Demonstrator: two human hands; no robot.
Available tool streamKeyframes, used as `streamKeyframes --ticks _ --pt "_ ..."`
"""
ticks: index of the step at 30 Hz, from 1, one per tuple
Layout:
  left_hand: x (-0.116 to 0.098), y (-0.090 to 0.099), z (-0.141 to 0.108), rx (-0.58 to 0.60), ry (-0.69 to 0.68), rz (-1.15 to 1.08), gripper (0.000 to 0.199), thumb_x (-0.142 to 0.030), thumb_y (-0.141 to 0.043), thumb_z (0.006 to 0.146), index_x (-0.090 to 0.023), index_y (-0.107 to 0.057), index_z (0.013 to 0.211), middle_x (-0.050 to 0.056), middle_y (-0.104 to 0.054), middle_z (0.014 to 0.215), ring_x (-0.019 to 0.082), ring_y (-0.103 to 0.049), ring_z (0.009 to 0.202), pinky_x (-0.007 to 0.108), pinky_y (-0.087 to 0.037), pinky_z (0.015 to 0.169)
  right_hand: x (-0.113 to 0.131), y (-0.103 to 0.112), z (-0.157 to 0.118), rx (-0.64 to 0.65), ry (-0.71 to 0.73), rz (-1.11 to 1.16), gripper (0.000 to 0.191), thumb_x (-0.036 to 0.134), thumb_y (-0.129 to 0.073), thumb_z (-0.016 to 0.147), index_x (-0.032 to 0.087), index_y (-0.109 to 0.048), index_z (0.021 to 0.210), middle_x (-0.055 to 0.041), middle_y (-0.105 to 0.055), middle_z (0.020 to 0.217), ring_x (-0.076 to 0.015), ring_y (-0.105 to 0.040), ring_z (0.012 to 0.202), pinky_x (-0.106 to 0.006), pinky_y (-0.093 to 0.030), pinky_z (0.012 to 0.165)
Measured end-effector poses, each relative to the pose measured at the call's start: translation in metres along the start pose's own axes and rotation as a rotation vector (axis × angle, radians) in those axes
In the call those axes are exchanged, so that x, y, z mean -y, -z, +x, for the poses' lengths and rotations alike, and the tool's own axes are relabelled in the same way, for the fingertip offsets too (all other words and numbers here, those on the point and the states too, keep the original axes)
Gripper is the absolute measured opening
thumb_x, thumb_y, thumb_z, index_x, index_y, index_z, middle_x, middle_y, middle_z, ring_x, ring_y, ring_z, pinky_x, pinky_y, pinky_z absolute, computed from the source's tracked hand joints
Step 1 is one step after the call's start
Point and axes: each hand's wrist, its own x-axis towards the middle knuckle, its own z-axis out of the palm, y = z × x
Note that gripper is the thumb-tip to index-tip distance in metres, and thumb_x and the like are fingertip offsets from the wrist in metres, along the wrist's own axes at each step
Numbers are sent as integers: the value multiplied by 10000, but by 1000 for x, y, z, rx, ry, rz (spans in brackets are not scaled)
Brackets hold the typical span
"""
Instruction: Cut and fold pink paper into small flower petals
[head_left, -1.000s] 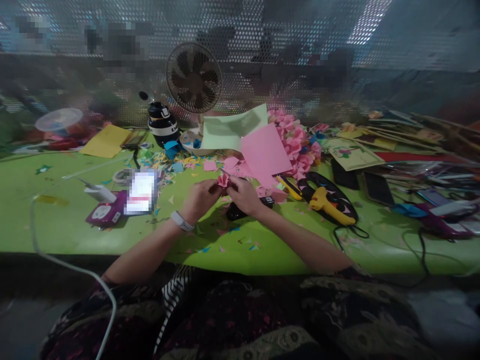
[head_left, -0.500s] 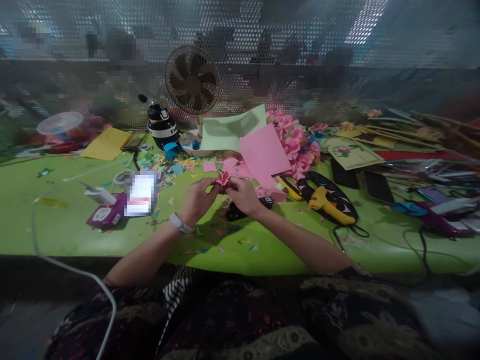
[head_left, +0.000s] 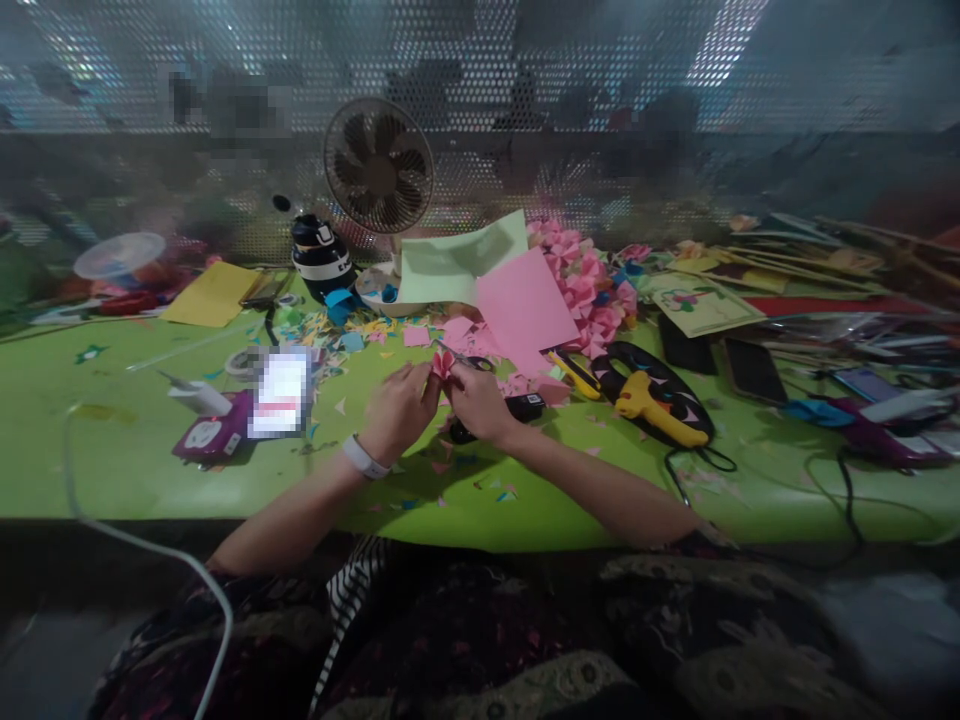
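Observation:
A small folded pink paper flower point(head_left: 443, 364) is pinched between the fingertips of both my hands, just above the table. My left hand point(head_left: 400, 408), with a pale band on its wrist, is closed on its left side. From the other side, my right hand point(head_left: 480, 402) grips it with thumb and fingers. Just behind my right fingers show dark loops point(head_left: 476, 363), which look like scissor handles; how they lie is unclear. A black object with a white label point(head_left: 527, 404) lies partly hidden under my right hand.
Pink paper sheet point(head_left: 525, 305), pale green sheet point(head_left: 442, 268) and heaped pink paper flowers point(head_left: 585, 290) lie behind. A yellow glue gun point(head_left: 656, 410) and yellow cutter point(head_left: 574, 374) are at right. Left stand a lit phone point(head_left: 280, 392) and bottle point(head_left: 321, 258); behind, a fan point(head_left: 379, 168).
My hands have drawn closer together around the paper flower, which sits slightly lower and turned. My left hand has rolled so that more of its back shows. Dark loops now show behind my right fingers.

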Motion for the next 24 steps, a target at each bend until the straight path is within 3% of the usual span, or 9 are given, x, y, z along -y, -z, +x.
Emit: streamKeyframes --ticks 4,8,11,14,18,21,24 --pt "-4 -4 -6 11 -63 12 276 -189 -358 972 -119 -624 997 121 -729 838 214 -711 777 390 -488 982 1 0 -1 129 20 -66 166 104 -411 862 210 -494 764 -41 -606 687 -175 -505 605 -271 -326 597" --pt "-6 -7 -11 79 -104 8 361 -113 -383 913 -46 -540 1231 202 -713 1106 255 -683 1079 444 -409 1096 3 4 -3 247 61 -112 156 83 -404 857 166 -526 907 -100 -662 810 -199 -543 659 -282 -350 610" --pt "-5 -7 -12 94 -109 18 452 -86 -398 877 -14 -479 1315 237 -655 1239 271 -629 1192 472 -327 1161 5 5 -3 303 89 -125 185 85 -429 844 141 -523 993 -130 -677 868 -217 -571 696 -291 -369 621" --pt "-1 -8 -7 96 -98 -19 418 -94 -395 894 -45 -506 1294 204 -693 1161 259 -675 1096 470 -330 1157 3 2 1 300 50 -81 201 104 -475 822 145 -533 1010 -130 -686 910 -228 -598 744 -294 -399 637" --pt "11 -8 3 80 -21 -106 268 -146 -371 958 -160 -630 1025 78 -728 827 201 -701 752 408 -462 1015 -1 6 9 291 -19 80 194 83 -503 779 155 -588 938 -85 -702 877 -214 -624 771 -305 -461 685" --pt "21 -5 9 38 68 -135 240 -188 -414 958 -181 -641 881 67 -704 765 195 -663 685 315 -512 750 3 35 7 115 -27 231 189 127 -544 828 162 -637 989 -63 -713 889 -194 -654 794 -332 -509 750" --pt "27 -3 12 19 168 -146 234 -208 -449 950 -174 -651 836 61 -683 711 179 -622 609 269 -422 577 12 81 -5 -259 110 325 247 252 -460 974 185 -621 1149 -90 -692 1029 -168 -664 893 -343 -530 821"
